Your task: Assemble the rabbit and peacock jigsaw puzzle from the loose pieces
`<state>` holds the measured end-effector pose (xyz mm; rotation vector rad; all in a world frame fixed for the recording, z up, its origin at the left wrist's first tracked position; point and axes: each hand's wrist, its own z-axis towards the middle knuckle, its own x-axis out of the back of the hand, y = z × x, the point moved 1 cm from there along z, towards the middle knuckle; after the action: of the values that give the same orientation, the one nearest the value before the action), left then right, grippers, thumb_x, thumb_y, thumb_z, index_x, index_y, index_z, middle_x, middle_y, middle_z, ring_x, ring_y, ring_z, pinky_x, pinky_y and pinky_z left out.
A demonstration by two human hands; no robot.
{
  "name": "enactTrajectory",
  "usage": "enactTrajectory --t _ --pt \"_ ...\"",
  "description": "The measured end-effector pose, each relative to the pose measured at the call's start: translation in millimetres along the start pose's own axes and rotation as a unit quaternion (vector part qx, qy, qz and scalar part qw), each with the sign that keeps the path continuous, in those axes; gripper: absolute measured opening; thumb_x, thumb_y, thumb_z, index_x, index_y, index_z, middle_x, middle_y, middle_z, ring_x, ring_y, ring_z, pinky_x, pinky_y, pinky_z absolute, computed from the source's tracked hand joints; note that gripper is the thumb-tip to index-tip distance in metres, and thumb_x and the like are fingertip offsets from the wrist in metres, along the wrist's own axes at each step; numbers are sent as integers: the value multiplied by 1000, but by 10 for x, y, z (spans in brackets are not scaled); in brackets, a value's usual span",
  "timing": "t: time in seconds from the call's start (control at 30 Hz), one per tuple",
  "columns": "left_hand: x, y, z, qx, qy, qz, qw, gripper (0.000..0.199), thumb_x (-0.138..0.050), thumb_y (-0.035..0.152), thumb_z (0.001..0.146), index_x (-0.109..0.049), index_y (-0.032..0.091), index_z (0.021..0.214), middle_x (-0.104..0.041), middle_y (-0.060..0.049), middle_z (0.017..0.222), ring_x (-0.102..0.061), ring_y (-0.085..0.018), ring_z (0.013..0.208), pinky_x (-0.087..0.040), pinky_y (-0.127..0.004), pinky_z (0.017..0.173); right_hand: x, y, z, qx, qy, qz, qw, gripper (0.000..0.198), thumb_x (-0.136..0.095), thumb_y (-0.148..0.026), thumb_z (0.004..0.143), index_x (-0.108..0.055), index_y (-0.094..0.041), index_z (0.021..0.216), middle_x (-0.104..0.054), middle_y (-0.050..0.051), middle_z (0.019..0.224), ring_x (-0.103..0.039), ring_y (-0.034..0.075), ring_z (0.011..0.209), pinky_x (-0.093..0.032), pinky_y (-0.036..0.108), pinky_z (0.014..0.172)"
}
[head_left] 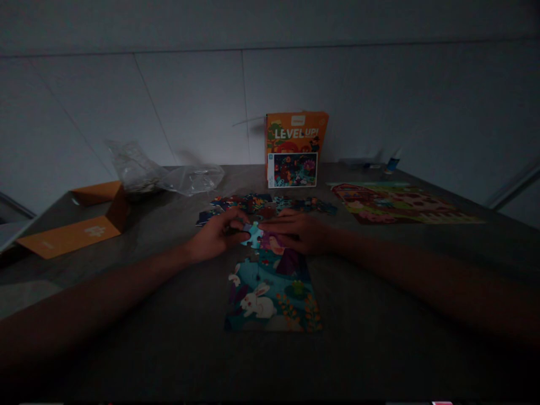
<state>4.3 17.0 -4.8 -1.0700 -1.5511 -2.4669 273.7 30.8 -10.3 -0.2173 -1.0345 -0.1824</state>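
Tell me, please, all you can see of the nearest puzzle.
The puzzle, card by its look, lies flat on the grey table. Its teal picture shows white rabbits, a green frog and orange plants. The near edge is straight; the far left has a gap beside a light-blue piece. The left grip touches that piece, the right grip the far right side.

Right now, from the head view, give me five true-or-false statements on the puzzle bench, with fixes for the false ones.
1. The left hand is at a light-blue puzzle piece. True.
2. The right hand is at the open orange carton. False: it is at the upper part of the partly joined puzzle.
3. A white rabbit shows on the puzzle's lower part. True.
4. Clear plastic packaging lies left of the LEVEL UP! box in the picture. True.
5. That box lies flat. False: it stands upright.
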Motion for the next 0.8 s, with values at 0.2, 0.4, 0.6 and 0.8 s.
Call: enactTrajectory --t 0.2,0.4,0.6,0.8 --pt "19 37 5 -38 38 72 996 21 -72 33 82 -61 19 93 -65 -1 87 -63 -17 82 -51 -29 73 -12 17 -8 -3 -7 4 1000 47 -47 -24 103 -54 -20 148 -70 12 116 -60 22 105 -53 41 91" --pt "34 69 14 -50 66 111 990 21 -69 37 85 -62 19 79 -64 -1 79 -59 -17 77 -48 -29 73 3 9 -6 -23 -17 10 1000 46 -47 -23 102 -54 -19 148 -70 13 117 -60 23 107 -53 41 91" --pt "29 43 20 -20 64 84 994 25 -71 41 85 -63 18 79 -64 -1 75 -59 -15 70 -47 -27 65 7 17 -7 -35 -28 4 999 46 -47 -25 103 -55 -19 148 -70 13 113 -61 23 104 -53 40 90" --pt "31 82 21 -10 70 89 994 28 -70 44 86 -64 17 79 -66 -1 75 -61 -15 70 -50 -27 65 -2 31 -11 -32 -32 9 999 47 -46 -25 103 -53 -18 149 -69 13 113 -60 22 104 -52 40 91"
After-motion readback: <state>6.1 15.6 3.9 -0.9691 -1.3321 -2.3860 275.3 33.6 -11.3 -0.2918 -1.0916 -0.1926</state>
